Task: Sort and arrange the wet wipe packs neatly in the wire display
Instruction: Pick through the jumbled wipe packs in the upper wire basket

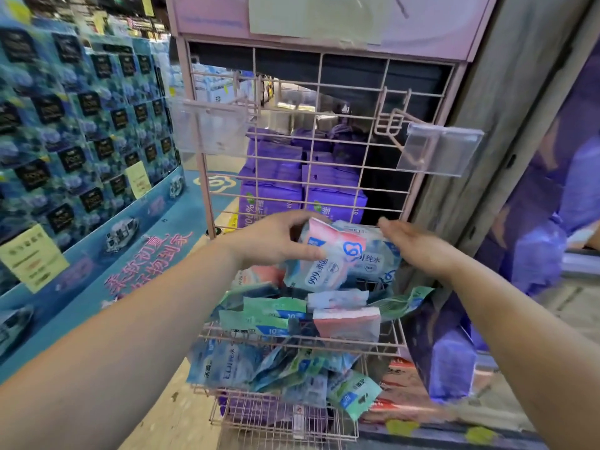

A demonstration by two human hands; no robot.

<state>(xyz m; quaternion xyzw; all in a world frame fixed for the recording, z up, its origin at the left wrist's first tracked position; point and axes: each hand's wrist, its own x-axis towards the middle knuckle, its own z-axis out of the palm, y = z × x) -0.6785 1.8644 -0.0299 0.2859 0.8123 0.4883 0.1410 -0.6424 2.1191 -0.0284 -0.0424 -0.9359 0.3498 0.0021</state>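
Observation:
A pink wire display point(321, 131) stands in front of me with stacked baskets. My left hand point(276, 241) grips a pink-and-blue wet wipe pack point(324, 261) above the upper basket point(292, 336). Behind it leans a blue wipe pack point(376, 254), and my right hand point(418, 245) lies flat against its right side with the fingers straight. Green packs point(272, 310) and pink packs point(347, 319) lie jumbled in the upper basket. Blue and green packs point(285, 371) spill over the lower basket point(276, 417).
A wall of blue boxed goods point(81, 125) stands at the left. Purple packages point(292, 186) are stacked behind the wire grid. Two clear price tag holders point(438, 151) stick out on hooks. A grey post point(506, 125) and purple packs point(535, 248) are close at the right.

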